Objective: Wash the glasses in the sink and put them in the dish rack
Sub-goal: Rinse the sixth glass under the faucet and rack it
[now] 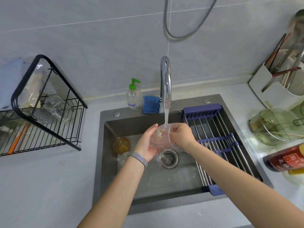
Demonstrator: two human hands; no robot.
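Over the dark sink (164, 181) I hold a clear glass (162, 137) with a small printed motif under the running stream from the chrome tap (165, 83). My left hand (147, 143) cups the glass from below and the left. My right hand (181, 135) grips its rim from the right. An amber glass (121, 145) stands at the sink's left wall, and another clear glass (123, 157) lies just below it, partly hidden by my left wrist. The black wire dish rack (49, 112) stands on the counter at the left and holds clear glassware.
A roll-up drying mat (218, 139) with blue ends covers the sink's right side. A soap bottle (134, 96) and a blue sponge (150, 104) sit behind the sink. At the right are a utensil holder (279, 74), a green strainer (278, 125) and a red bottle (286, 157).
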